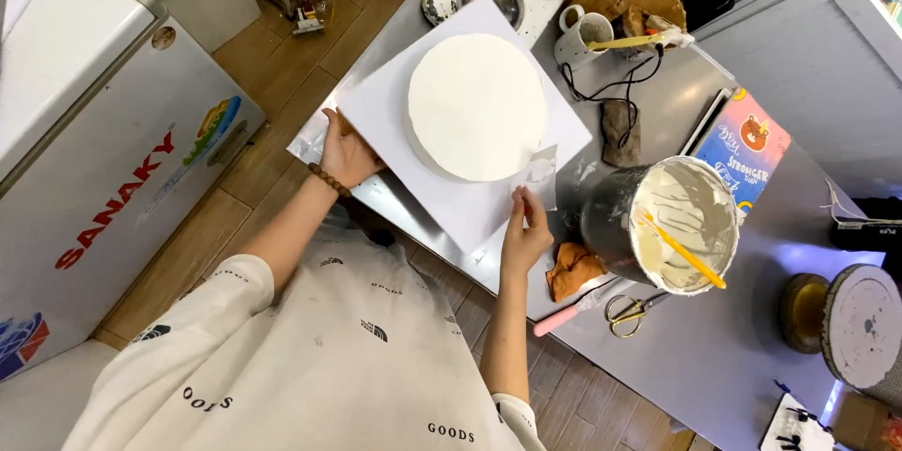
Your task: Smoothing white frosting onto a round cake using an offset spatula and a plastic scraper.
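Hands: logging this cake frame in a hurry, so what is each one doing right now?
Left hand: open, resting on the edge of the white square cake board.
Right hand: closed, pinching a clear plastic scraper against the white frosted cake.

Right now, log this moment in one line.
left hand: on white board edge | right hand: holds scraper against white cake
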